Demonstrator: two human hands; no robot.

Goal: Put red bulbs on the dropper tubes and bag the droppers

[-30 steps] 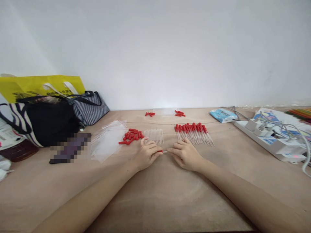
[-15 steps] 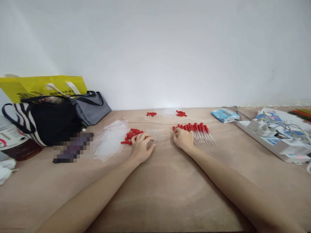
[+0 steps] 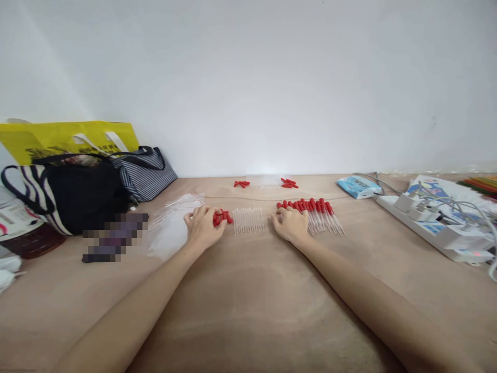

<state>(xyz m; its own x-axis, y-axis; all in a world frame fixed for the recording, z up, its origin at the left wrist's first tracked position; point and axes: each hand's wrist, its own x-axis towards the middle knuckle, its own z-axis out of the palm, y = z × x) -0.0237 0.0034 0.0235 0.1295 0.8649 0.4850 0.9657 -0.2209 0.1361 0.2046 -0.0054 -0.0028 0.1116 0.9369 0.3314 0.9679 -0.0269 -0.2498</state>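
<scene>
My left hand [image 3: 205, 226] lies over the left side of a small pile of red rubber dropper bulbs [image 3: 223, 217], its fingers bent and apart, partly hiding them. Just right of that pile is a row of thin clear dropper tubes [image 3: 248, 221], laid side by side. My right hand [image 3: 292, 225] rests on the table with loosely bent fingers, and I see nothing held in it. Beside and behind it a row of droppers with red bulbs [image 3: 319, 206] fans out, the bulbs pointing to the wall. The right hand covers some of their tubes.
Clear plastic bags [image 3: 169, 233] lie left of my left hand, near a pixelated dark object [image 3: 116, 238]. More red bulbs [image 3: 242, 184] sit by the wall. Handbags [image 3: 85, 194] stand at left. A blue packet [image 3: 359, 186] and a power strip with cables [image 3: 435, 228] are at right.
My left hand has shifted left, from beside the clear tubes onto the far side of the bulb pile, and the bulbs are bunched closer. My right hand's fingers have come off a dropper bulb.
</scene>
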